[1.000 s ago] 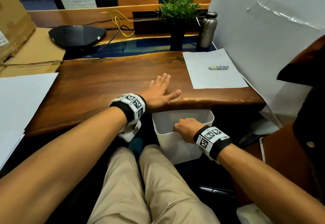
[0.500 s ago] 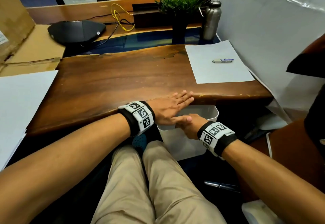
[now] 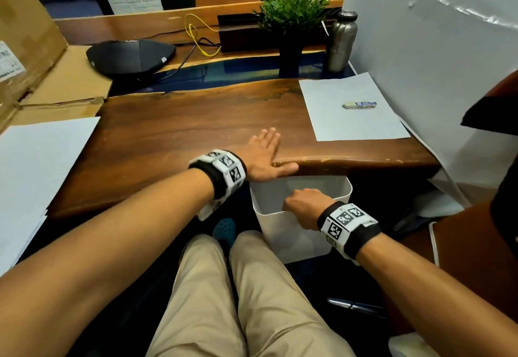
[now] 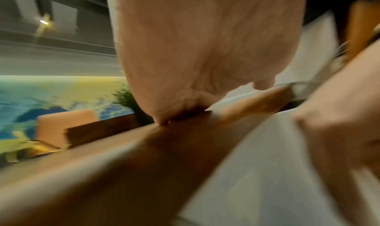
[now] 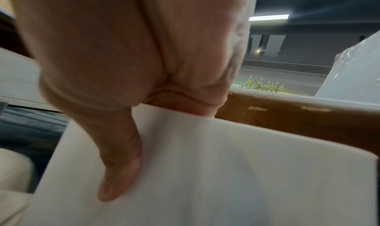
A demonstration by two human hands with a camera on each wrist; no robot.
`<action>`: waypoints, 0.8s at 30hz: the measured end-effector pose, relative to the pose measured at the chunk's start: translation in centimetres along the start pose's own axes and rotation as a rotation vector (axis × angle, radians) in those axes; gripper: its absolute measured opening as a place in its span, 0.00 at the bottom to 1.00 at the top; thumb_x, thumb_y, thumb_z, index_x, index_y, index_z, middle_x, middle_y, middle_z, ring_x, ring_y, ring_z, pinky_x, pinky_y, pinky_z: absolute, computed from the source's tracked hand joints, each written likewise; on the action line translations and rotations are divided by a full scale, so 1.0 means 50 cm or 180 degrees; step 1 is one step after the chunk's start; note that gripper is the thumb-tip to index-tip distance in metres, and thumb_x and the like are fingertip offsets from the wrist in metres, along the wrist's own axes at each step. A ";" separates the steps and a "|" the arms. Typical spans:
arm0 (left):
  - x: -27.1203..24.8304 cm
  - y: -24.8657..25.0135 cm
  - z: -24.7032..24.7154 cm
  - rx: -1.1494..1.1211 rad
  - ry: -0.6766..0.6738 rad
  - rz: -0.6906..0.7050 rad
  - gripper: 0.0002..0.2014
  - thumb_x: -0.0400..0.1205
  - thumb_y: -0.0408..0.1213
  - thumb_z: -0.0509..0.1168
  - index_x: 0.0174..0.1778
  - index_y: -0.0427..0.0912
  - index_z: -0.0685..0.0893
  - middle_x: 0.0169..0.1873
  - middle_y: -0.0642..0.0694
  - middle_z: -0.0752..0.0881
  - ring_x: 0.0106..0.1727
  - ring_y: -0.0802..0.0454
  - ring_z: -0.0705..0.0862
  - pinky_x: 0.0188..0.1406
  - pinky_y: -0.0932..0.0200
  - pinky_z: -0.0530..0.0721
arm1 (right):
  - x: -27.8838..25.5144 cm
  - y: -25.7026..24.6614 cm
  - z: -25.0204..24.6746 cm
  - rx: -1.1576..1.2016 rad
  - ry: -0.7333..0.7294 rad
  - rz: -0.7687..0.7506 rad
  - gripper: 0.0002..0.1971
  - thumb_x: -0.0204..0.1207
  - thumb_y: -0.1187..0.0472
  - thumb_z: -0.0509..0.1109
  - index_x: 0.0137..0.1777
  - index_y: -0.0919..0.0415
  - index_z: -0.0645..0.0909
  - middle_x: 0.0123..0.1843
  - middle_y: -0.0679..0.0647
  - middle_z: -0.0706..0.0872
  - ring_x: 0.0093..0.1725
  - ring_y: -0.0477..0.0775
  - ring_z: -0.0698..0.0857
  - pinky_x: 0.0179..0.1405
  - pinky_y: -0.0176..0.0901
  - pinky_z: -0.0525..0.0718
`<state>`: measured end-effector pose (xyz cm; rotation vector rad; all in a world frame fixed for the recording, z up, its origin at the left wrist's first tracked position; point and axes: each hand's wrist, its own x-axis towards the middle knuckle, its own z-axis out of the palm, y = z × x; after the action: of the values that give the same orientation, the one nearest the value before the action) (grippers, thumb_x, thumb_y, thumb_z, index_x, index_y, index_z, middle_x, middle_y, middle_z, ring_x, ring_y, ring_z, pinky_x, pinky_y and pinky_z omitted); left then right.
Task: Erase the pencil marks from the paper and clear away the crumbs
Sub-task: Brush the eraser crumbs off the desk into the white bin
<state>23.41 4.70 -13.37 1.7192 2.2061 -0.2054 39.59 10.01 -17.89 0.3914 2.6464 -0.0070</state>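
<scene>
Wooden desk point(image 3: 173, 132) bears flat left hand point(image 3: 263, 157); right hand point(image 3: 304, 206) grips white bin point(image 3: 294, 241); eraser point(image 3: 360, 104) label unreadable.

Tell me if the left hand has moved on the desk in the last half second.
Yes. The left hand slid back up onto the desk, away from its front edge and the white bin, where it was before.
</scene>
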 end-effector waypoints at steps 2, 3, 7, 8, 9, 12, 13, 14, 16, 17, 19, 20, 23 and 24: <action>-0.022 0.038 0.021 0.0013 -0.0017 0.0490 0.51 0.79 0.75 0.39 0.86 0.41 0.33 0.85 0.42 0.31 0.85 0.45 0.31 0.85 0.44 0.37 | 0.011 0.001 0.008 0.0128 -0.0139 0.0039 0.25 0.80 0.68 0.67 0.77 0.51 0.78 0.74 0.57 0.81 0.71 0.64 0.82 0.67 0.55 0.83; -0.032 0.054 0.029 0.0006 -0.0038 0.0688 0.49 0.80 0.73 0.41 0.86 0.42 0.33 0.85 0.43 0.31 0.85 0.48 0.31 0.85 0.45 0.36 | 0.012 0.002 0.013 0.0193 -0.0231 0.0093 0.27 0.81 0.66 0.67 0.80 0.48 0.74 0.78 0.56 0.77 0.75 0.63 0.79 0.71 0.55 0.81; -0.056 0.069 0.024 -0.0460 -0.0145 0.1390 0.39 0.88 0.61 0.47 0.87 0.47 0.37 0.86 0.48 0.34 0.86 0.55 0.33 0.85 0.51 0.33 | 0.013 0.009 0.021 0.0371 -0.0161 0.0200 0.27 0.83 0.64 0.64 0.80 0.44 0.72 0.82 0.55 0.73 0.78 0.65 0.75 0.75 0.57 0.77; -0.054 0.061 0.015 -0.0537 -0.0040 0.1382 0.39 0.87 0.61 0.47 0.87 0.48 0.37 0.86 0.48 0.34 0.86 0.55 0.34 0.85 0.51 0.34 | 0.007 0.007 0.014 0.0374 -0.0155 0.0159 0.26 0.82 0.65 0.65 0.78 0.45 0.75 0.79 0.57 0.76 0.76 0.65 0.77 0.73 0.56 0.79; -0.048 0.050 0.006 -0.0569 0.0131 0.1196 0.41 0.86 0.64 0.46 0.87 0.47 0.36 0.86 0.47 0.33 0.86 0.54 0.34 0.85 0.47 0.35 | 0.000 0.003 0.005 0.0329 -0.0152 0.0119 0.25 0.80 0.67 0.66 0.76 0.48 0.79 0.75 0.58 0.80 0.73 0.65 0.81 0.69 0.55 0.82; -0.015 0.003 -0.011 -0.0529 0.0382 -0.0176 0.50 0.77 0.75 0.37 0.87 0.43 0.36 0.85 0.42 0.32 0.86 0.43 0.34 0.85 0.39 0.36 | -0.008 -0.002 -0.003 0.0139 -0.0050 0.0029 0.20 0.78 0.71 0.67 0.68 0.55 0.85 0.63 0.60 0.87 0.62 0.66 0.87 0.57 0.54 0.86; -0.007 -0.009 -0.008 -0.0457 0.0299 -0.0526 0.52 0.76 0.77 0.36 0.87 0.41 0.36 0.85 0.39 0.32 0.86 0.40 0.34 0.84 0.39 0.36 | -0.012 -0.006 -0.007 0.0107 -0.0058 0.0036 0.19 0.78 0.72 0.67 0.66 0.56 0.86 0.62 0.60 0.88 0.61 0.67 0.87 0.55 0.54 0.86; -0.007 -0.013 -0.001 -0.0324 0.0211 -0.0634 0.54 0.75 0.79 0.35 0.86 0.40 0.35 0.84 0.38 0.32 0.86 0.37 0.34 0.84 0.40 0.35 | -0.011 -0.006 -0.005 0.0095 -0.0048 0.0037 0.19 0.78 0.72 0.67 0.66 0.57 0.86 0.62 0.61 0.88 0.61 0.67 0.87 0.56 0.54 0.87; -0.011 0.004 0.023 0.0023 0.0184 -0.0284 0.57 0.72 0.80 0.33 0.86 0.38 0.33 0.84 0.37 0.31 0.85 0.36 0.32 0.83 0.41 0.34 | -0.007 -0.001 -0.001 0.0097 -0.0087 0.0039 0.21 0.79 0.71 0.67 0.69 0.55 0.84 0.65 0.60 0.86 0.64 0.66 0.86 0.60 0.55 0.86; -0.017 0.023 0.033 0.0146 0.0222 0.0001 0.56 0.73 0.79 0.33 0.85 0.38 0.32 0.84 0.37 0.31 0.85 0.38 0.32 0.84 0.42 0.34 | -0.003 0.001 0.001 0.0118 -0.0115 0.0066 0.23 0.80 0.70 0.67 0.73 0.54 0.81 0.69 0.60 0.84 0.67 0.65 0.84 0.64 0.55 0.84; -0.027 0.065 0.045 0.0175 0.0240 0.0484 0.51 0.79 0.74 0.36 0.85 0.38 0.33 0.84 0.38 0.31 0.85 0.41 0.31 0.85 0.43 0.35 | 0.004 0.001 0.007 0.0269 -0.0248 0.0245 0.27 0.82 0.66 0.66 0.80 0.48 0.74 0.80 0.56 0.76 0.76 0.62 0.78 0.74 0.54 0.78; -0.031 0.085 0.050 0.0116 0.0188 0.0680 0.47 0.82 0.71 0.39 0.86 0.39 0.34 0.84 0.39 0.32 0.85 0.43 0.31 0.85 0.45 0.35 | 0.002 0.000 0.010 0.0131 -0.0349 0.0277 0.29 0.84 0.62 0.64 0.84 0.46 0.67 0.85 0.55 0.69 0.81 0.62 0.72 0.79 0.54 0.73; -0.039 0.115 0.047 -0.0345 -0.0074 0.1336 0.38 0.88 0.60 0.46 0.88 0.44 0.39 0.86 0.45 0.35 0.86 0.52 0.32 0.84 0.51 0.33 | -0.009 -0.003 0.012 -0.0094 -0.0300 0.0371 0.34 0.88 0.58 0.60 0.90 0.54 0.49 0.91 0.58 0.49 0.89 0.62 0.54 0.86 0.54 0.57; -0.042 0.113 0.041 -0.0433 -0.0026 0.1519 0.37 0.89 0.58 0.47 0.88 0.45 0.39 0.87 0.46 0.37 0.86 0.53 0.34 0.84 0.53 0.33 | -0.015 -0.002 0.008 -0.0048 -0.0251 0.0338 0.34 0.88 0.59 0.60 0.90 0.55 0.50 0.91 0.58 0.49 0.89 0.62 0.54 0.86 0.54 0.57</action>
<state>29.64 3.60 -14.02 2.0909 1.6928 0.0535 40.39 9.68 -17.93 0.5155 2.5436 0.0307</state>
